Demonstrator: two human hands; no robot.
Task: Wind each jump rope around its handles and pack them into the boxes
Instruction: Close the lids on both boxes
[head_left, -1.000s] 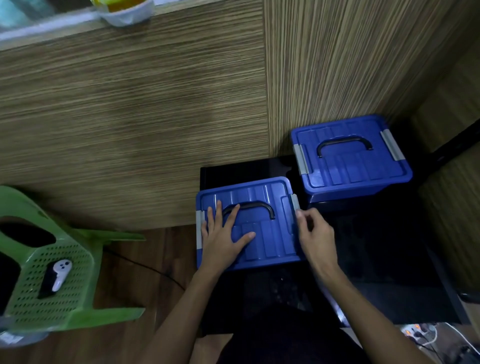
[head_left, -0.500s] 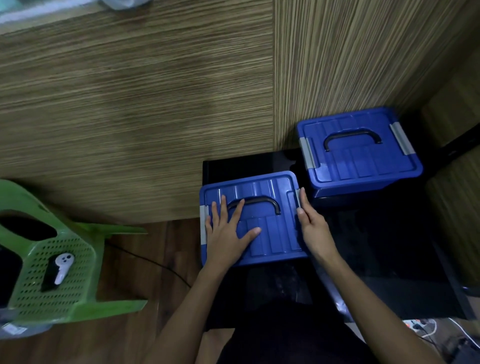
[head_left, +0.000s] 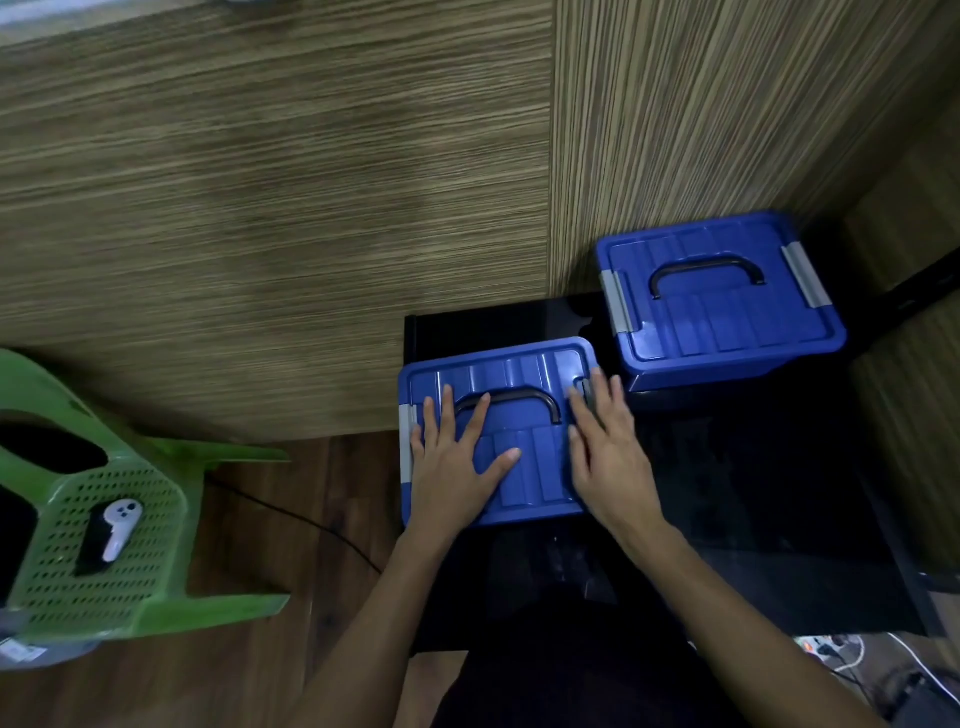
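Since the earlier frame, the right hand (head_left: 608, 457) has moved from the right clasp onto the lid of the near blue box (head_left: 524, 374). Both hands now lie flat with fingers straight, gripping nothing; the left hand (head_left: 457, 462) presses the lid's left half beside the black handle (head_left: 511, 397). A second closed blue box (head_left: 722, 322) sits far right on the black table (head_left: 753, 493).

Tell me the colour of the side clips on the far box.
Grey clips on the far box, head view.
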